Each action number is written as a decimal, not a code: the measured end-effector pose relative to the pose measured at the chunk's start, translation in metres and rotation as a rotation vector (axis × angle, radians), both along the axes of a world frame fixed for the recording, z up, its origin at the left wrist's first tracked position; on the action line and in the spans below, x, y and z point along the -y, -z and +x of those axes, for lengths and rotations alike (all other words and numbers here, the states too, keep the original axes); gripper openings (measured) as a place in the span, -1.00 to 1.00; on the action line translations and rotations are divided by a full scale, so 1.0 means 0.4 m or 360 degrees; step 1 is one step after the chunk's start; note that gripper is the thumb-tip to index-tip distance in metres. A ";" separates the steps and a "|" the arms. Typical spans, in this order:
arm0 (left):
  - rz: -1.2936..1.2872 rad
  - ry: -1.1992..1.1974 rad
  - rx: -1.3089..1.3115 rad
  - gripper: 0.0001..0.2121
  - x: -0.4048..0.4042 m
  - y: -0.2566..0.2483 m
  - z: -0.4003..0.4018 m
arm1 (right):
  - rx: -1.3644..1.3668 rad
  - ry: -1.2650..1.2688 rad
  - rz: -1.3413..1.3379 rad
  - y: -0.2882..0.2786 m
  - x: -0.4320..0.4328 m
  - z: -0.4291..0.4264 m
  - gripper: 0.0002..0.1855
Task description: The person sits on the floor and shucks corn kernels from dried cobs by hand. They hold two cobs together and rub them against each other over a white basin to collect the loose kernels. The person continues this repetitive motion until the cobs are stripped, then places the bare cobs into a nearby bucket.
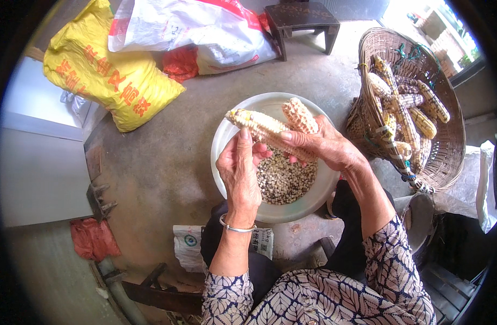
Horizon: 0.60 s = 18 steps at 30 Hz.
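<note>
Over a wide pale basin (273, 213), my two hands hold a partly shelled corn cob (260, 124) slantwise. My left hand (242, 166) has its thumb pressed against the cob's underside near the end where some kernels remain; a metal bangle is on that wrist. My right hand (327, 144) grips the cob's other end, thumb on top. A bare, shelled cob (299, 115) also sits in the right hand, between thumb and fingers. Loose dark and pale corn kernels (287, 178) lie in the bottom of the basin.
A woven basket (451, 162) of corn ears (407, 118) leans at the right. A yellow woven sack (110, 77) and a white sack (199, 28) lie at the upper left, near a small dark stool (303, 18). A red cloth or bag (95, 239) is at the lower left.
</note>
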State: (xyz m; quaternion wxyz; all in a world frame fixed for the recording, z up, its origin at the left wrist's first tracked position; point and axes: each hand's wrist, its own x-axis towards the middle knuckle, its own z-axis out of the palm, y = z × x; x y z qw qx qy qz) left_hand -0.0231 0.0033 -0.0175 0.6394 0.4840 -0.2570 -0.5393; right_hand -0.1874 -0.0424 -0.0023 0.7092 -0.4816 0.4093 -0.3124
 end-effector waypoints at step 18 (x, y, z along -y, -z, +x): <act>0.0061 -0.0112 -0.0337 -0.82 0.002 0.028 -0.013 | -0.0338 -0.0039 -0.0364 0.002 -0.004 -0.004 -0.54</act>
